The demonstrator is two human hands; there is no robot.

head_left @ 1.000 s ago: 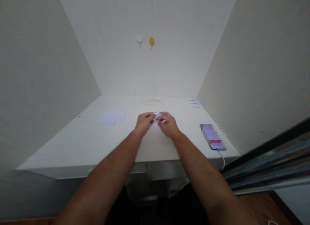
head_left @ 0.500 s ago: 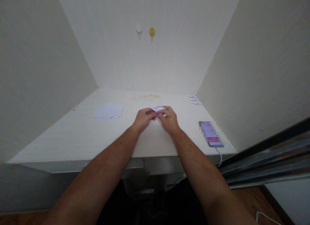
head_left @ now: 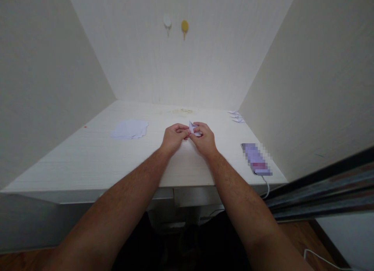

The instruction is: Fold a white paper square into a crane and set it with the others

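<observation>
Over the middle of the white desk, a small piece of folded white paper (head_left: 192,127) is held between my two hands. My left hand (head_left: 175,138) pinches its left side with thumb and fingers. On the other side, my right hand (head_left: 204,138) is closed round the paper, and its fingers cover part of it. A pointed corner sticks up between the hands. To the left lies a loose stack of white paper sheets (head_left: 130,129). Several small folded paper pieces (head_left: 237,117) rest in a row at the far right.
A phone (head_left: 256,159), its screen blurred out, lies on the right of the desk (head_left: 87,162) with a white cable (head_left: 266,187) running over the front edge. Walls enclose the back and both sides. A white hook (head_left: 167,22) and a yellow hook (head_left: 184,26) are on the back wall.
The paper has turned from lying flat and wide across my fingers to standing with a point upward. My left hand has shifted its grip to the paper's left edge. The view has tilted slightly.
</observation>
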